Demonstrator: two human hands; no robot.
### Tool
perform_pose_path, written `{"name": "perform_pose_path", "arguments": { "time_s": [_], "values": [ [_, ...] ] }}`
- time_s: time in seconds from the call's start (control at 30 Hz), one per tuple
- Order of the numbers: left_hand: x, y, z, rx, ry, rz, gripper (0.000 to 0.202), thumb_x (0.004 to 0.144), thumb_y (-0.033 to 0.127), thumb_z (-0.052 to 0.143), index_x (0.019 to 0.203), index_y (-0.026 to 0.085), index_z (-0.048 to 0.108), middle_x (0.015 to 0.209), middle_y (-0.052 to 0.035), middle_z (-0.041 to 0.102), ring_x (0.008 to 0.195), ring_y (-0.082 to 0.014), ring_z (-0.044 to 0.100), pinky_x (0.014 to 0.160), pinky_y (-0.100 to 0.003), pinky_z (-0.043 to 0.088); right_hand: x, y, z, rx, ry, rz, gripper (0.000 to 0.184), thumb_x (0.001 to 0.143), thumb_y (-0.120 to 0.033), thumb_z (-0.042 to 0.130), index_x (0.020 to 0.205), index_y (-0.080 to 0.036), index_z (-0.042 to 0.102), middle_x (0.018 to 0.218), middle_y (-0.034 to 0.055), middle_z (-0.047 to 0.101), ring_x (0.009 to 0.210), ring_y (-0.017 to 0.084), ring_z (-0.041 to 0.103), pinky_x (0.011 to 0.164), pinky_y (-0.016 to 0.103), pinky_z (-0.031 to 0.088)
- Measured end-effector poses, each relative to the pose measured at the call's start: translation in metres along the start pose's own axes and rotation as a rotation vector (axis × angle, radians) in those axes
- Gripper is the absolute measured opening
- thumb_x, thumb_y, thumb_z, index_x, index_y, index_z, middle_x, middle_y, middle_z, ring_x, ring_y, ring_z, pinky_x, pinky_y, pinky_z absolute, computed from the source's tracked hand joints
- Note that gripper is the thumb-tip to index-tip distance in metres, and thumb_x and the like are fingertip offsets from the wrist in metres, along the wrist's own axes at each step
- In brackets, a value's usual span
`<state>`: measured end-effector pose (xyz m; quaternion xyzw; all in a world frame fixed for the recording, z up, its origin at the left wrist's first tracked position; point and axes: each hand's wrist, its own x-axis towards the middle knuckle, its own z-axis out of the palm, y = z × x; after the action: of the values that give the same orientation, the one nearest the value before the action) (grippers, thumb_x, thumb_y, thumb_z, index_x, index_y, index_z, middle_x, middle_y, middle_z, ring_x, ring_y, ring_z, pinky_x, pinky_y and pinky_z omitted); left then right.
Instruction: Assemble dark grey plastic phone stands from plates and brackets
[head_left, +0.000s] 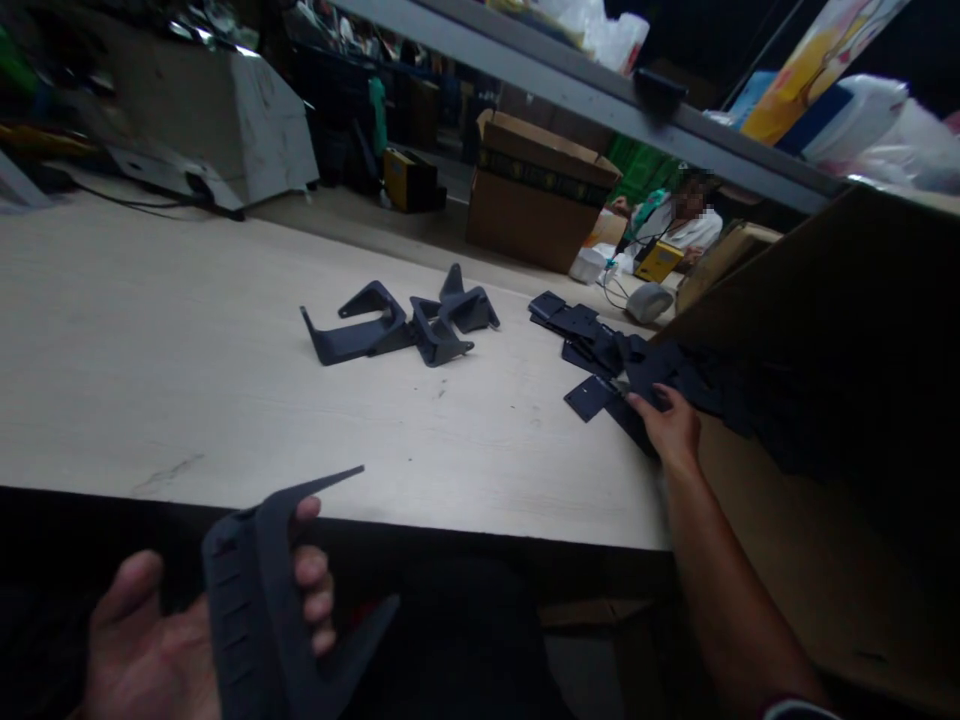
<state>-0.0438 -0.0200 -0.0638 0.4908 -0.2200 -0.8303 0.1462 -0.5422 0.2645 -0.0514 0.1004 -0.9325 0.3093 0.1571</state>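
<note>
While we hold dark grey moulded bracket (251, 590) in left hand (142, 640), it lies across palm, fingers hooked round its edge, thumb spread wide beside it; held up below table's front edge. Right hand (667, 430) out on pile of flat dark plates (589, 398), fingers resting on top, slightly spread; whether pinching any plate, cannot tell. Loose brackets (442, 325) heaped mid-table (225, 380). Cardboard carton (525, 215) beyond; seated co-worker (679, 225) farther off.
</note>
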Motion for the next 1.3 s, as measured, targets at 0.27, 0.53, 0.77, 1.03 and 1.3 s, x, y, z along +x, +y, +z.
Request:
{"name": "perform_pose_path", "arguments": {
  "time_s": [0.27,0.53,0.77,1.03,1.3],
  "values": [
    [-0.028,-0.009,0.039,-0.237,0.028,-0.114,0.093,0.065,0.094,0.056,0.134,0.033,0.069,0.076,-0.0074,0.073,0.072,-0.0339,0.069,0.076,-0.060,0.063,-0.108,-0.084,0.020,0.065,-0.392,-0.376,0.064,0.086,-0.054,0.072,0.139,-0.017,0.070,0.123,0.0131,0.075,0.096,0.026,0.071,0.091,0.040,0.057],
    [-0.025,-0.013,0.035,-0.410,-0.330,0.126,0.085,0.081,0.095,0.045,0.105,0.021,0.079,0.101,-0.0147,0.078,0.104,-0.0382,0.073,0.105,-0.069,0.053,-0.114,-0.116,0.030,-0.081,-0.646,-0.584,0.063,0.084,-0.039,0.075,0.142,-0.017,0.069,0.140,0.0180,0.068,0.127,0.037,0.064,0.113,0.053,0.047],
    [-0.009,-0.020,0.043,-0.566,-0.391,0.327,0.081,0.087,0.089,0.050,0.108,0.016,0.077,0.127,-0.0169,0.074,0.135,-0.0359,0.062,0.115,-0.057,0.049,-0.150,-0.167,0.010,0.382,-0.866,-0.482,0.069,0.077,-0.059,0.085,0.137,-0.026,0.072,0.120,0.0125,0.077,0.108,0.034,0.073,0.094,0.052,0.060],
    [-0.008,-0.016,0.049,-0.534,-0.300,0.322,0.085,0.090,0.087,0.050,0.121,0.012,0.075,0.124,-0.0195,0.075,0.132,-0.0381,0.064,0.113,-0.054,0.052,-0.280,-0.231,-0.027,0.514,-0.870,-0.868,0.058,0.093,-0.049,0.076,0.148,-0.036,0.062,0.135,0.0102,0.067,0.120,0.030,0.068,0.100,0.050,0.061],
    [-0.004,-0.017,0.047,-0.510,-0.237,0.376,0.082,0.092,0.084,0.050,0.112,0.010,0.077,0.124,-0.0185,0.075,0.130,-0.0330,0.066,0.115,-0.047,0.051,-0.304,-0.224,-0.005,0.472,-0.888,-0.870,0.055,0.094,-0.051,0.073,0.147,-0.036,0.063,0.136,0.0120,0.064,0.121,0.031,0.067,0.101,0.052,0.060]
  ]
}}
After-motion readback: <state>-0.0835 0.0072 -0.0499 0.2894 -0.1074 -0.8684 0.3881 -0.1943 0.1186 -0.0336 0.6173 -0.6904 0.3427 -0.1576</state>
